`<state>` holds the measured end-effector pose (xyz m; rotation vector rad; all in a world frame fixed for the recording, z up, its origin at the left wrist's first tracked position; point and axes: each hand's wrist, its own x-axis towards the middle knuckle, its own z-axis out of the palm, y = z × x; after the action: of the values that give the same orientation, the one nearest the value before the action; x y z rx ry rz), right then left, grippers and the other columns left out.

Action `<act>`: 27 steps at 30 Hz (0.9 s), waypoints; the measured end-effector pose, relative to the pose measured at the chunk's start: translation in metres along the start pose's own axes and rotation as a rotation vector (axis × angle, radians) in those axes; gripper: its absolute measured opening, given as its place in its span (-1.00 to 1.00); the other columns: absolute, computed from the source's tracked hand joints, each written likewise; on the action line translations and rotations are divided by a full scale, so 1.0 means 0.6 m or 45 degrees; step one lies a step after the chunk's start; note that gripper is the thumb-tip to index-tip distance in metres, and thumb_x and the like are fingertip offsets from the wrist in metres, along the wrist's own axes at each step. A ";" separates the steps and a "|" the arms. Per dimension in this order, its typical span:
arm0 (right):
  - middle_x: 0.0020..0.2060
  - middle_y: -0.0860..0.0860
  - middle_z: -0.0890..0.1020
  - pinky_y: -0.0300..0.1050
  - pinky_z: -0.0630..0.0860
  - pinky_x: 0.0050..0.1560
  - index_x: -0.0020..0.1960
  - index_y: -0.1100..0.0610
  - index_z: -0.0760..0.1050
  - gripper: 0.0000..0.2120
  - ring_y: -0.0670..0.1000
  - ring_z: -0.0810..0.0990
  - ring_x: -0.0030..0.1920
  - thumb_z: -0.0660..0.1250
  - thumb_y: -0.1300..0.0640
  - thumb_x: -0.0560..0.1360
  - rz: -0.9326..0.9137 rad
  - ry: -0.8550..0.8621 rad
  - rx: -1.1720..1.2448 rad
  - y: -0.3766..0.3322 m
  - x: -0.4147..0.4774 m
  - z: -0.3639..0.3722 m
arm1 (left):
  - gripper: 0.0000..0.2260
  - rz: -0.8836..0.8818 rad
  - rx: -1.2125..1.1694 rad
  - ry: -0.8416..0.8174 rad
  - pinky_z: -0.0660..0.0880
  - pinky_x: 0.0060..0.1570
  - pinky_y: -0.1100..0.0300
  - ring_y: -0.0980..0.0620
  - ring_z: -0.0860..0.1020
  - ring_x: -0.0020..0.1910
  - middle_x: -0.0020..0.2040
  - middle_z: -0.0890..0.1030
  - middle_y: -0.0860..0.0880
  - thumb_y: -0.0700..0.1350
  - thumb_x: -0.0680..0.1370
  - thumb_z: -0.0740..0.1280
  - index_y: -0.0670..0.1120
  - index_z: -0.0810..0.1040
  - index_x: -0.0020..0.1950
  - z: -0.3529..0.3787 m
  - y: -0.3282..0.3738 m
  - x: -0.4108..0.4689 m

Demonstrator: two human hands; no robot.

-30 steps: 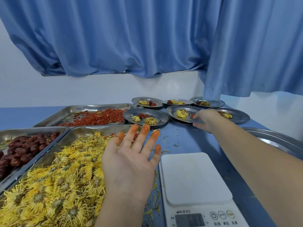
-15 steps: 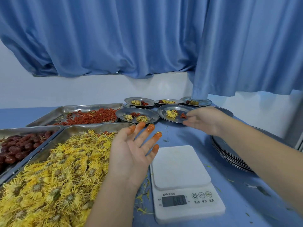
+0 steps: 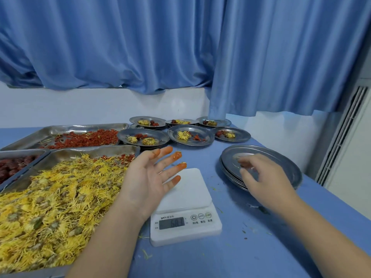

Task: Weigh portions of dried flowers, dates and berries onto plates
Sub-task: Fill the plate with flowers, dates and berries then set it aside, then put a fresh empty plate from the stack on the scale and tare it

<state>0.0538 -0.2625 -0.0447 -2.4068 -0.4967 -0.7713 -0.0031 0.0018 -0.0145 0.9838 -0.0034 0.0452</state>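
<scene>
Right hand (image 3: 265, 177), fingers loosely curled, over the stacked plates (image 3: 261, 151) — left hand (image 3: 148, 177) spread beside the scale (image 3: 186, 197).

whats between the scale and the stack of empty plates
Only bare blue tabletop with a few stray petal scraps, seen in the head view; the scale and plate stack stand apart.
</scene>
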 end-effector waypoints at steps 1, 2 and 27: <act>-0.06 -0.19 0.55 -0.20 0.41 0.08 0.10 0.03 0.56 -0.79 -0.12 0.54 0.03 0.34 0.14 0.47 0.006 0.003 -0.024 0.007 -0.003 -0.002 | -0.74 -0.002 0.008 -0.003 0.43 0.14 -0.06 -0.19 0.64 0.11 0.12 0.68 -0.13 -0.03 0.58 0.18 -0.09 0.61 0.07 0.000 -0.001 0.000; -0.07 -0.18 0.55 -0.20 0.40 0.08 0.11 0.04 0.57 -0.79 -0.09 0.54 0.04 0.35 0.13 0.47 0.023 0.002 -0.041 0.012 -0.004 -0.005 | -0.74 -0.004 0.012 -0.006 0.43 0.14 -0.06 -0.18 0.65 0.11 0.12 0.68 -0.13 -0.03 0.58 0.18 -0.09 0.60 0.07 -0.001 -0.003 0.000; -0.17 -0.03 0.62 -0.06 0.52 -0.10 -0.05 0.09 0.60 -0.82 0.04 0.53 -0.06 0.33 0.23 0.37 0.183 -0.170 -0.258 -0.005 -0.011 -0.011 | -0.73 0.019 0.042 0.053 0.44 0.08 -0.04 -0.18 0.65 0.10 0.13 0.67 -0.13 -0.02 0.57 0.17 -0.09 0.58 0.12 -0.010 0.005 -0.004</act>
<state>0.0446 -0.2653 -0.0433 -2.6608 -0.3044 -0.6270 -0.0055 0.0084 -0.0155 1.0154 0.0284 0.0792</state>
